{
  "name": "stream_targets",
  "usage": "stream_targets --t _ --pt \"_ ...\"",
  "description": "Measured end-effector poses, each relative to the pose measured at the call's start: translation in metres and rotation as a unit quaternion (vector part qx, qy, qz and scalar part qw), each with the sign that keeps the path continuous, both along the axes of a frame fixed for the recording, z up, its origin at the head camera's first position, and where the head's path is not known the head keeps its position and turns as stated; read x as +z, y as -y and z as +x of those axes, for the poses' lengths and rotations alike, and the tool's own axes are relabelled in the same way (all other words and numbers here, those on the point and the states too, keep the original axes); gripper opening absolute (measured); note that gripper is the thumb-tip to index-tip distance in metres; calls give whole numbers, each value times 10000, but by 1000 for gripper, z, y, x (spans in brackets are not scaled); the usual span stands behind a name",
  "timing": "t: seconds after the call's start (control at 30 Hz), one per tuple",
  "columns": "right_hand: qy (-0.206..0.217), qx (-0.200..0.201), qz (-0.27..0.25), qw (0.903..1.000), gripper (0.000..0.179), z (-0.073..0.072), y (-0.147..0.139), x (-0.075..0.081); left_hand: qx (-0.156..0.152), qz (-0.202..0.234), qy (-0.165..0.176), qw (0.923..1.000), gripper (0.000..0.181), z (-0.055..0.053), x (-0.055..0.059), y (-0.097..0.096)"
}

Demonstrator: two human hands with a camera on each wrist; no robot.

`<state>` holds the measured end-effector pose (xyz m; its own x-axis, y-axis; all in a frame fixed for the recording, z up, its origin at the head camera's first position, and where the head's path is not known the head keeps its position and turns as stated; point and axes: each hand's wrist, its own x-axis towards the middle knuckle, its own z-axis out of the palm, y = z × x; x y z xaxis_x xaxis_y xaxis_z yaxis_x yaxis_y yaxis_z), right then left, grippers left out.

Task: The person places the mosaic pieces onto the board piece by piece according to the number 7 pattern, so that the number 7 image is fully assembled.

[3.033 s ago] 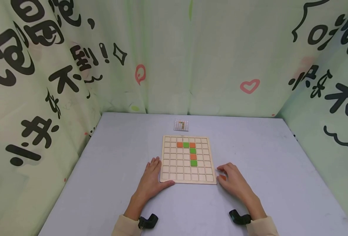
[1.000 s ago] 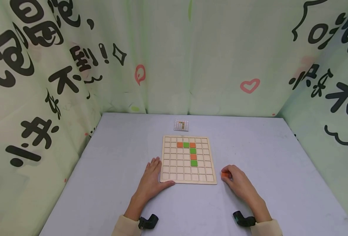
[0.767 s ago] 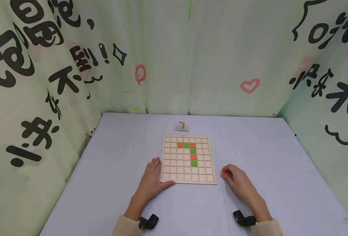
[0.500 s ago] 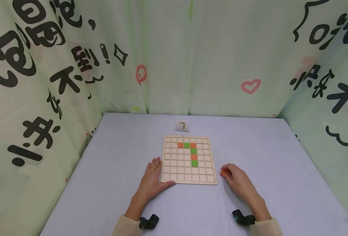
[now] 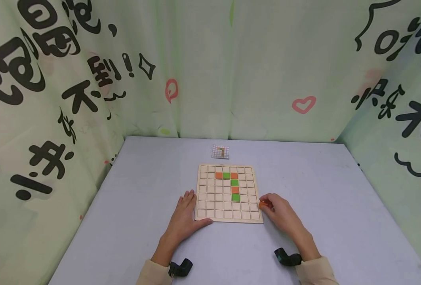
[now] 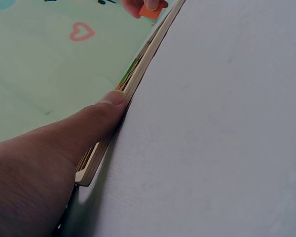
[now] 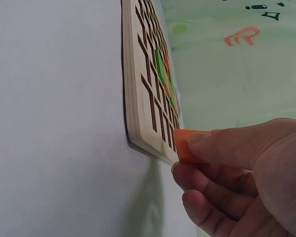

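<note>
A wooden grid board [image 5: 210, 206] lies flat on the table, with orange and green tiles [image 5: 234, 186] set in its cells in a "7" shape. My left hand [image 5: 183, 215] rests flat against the board's near left corner; its thumb [image 6: 96, 116] presses the board edge [image 6: 138, 81]. My right hand [image 5: 279, 213] pinches a small orange tile [image 5: 263, 204] at the board's right edge. In the right wrist view the orange tile [image 7: 190, 145] hangs beside the board's corner [image 7: 143, 133], held between thumb and fingers.
A small pattern card [image 5: 220, 151] lies beyond the board's far edge. The grey table [image 5: 320, 190] is walled by green printed curtains [image 5: 231, 71] at the back and on both sides. Black wrist cameras [image 5: 180, 268] sit at both cuffs.
My right hand picked the orange tile up off the table right of the board and has carried it left and slightly up to the board's right edge. The left hand has not moved.
</note>
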<state>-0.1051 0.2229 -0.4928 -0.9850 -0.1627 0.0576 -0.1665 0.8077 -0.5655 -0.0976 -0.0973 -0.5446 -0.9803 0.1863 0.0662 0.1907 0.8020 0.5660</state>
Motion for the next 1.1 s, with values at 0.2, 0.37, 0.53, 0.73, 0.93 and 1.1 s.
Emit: stream_targets --t 0.2,0.37,0.53,0.73,0.93,1.1 --pt "69 64 -142 9999 19 -5 8 0 5 30 33 10000 106 0 0 0" --pt "156 127 -205 9996 18 -8 16 1 -65 28 -76 9999 105 0 0 2" --pt "182 192 -258 9993 18 -10 23 0 -99 18 -91 9999 105 -1 -1 3" --pt "172 208 -253 9993 17 -10 31 -1 -115 63 -103 9999 105 -1 -1 2" --pt "277 181 -164 9993 18 -11 38 -4 -138 43 -132 9998 105 -1 -1 2" --pt "202 279 -131 9993 17 -11 43 -6 -142 4 -131 9998 105 -1 -2 2"
